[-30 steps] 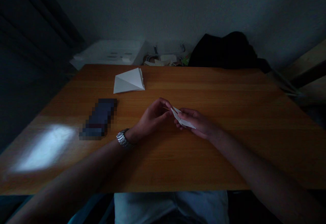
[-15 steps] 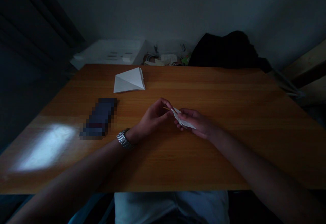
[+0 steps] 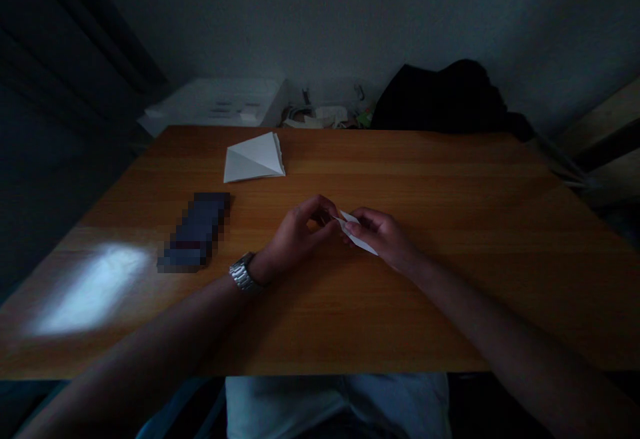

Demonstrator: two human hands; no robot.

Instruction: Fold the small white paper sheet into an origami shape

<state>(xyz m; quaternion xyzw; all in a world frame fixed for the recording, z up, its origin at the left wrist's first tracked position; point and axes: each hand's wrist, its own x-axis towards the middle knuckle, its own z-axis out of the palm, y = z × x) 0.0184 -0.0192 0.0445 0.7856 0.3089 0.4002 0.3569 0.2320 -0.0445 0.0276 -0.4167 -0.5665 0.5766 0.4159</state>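
A small folded piece of white paper (image 3: pixel 361 242) is held above the middle of the wooden table. My right hand (image 3: pixel 383 236) grips it, with the thumb on top and the fingers curled beneath. My left hand (image 3: pixel 310 229) pinches the paper's left tip between thumb and index finger. The paper has narrow, pointed folds, and its underside is hidden by my right fingers. A silver wristwatch (image 3: pixel 243 272) is on my left wrist.
Folded white paper sheets (image 3: pixel 256 158) lie at the back left of the table (image 3: pixel 320 332). A pixelated dark flat object (image 3: pixel 197 229) lies nearer on the left. Behind the table are a white tray (image 3: pixel 220 96), cables (image 3: pixel 300 116) and a black cloth-like heap (image 3: pixel 445 99).
My left thumb and index finger have closed onto the paper's left tip. The paper has turned slightly in my right hand. Everything else on the table is where it was.
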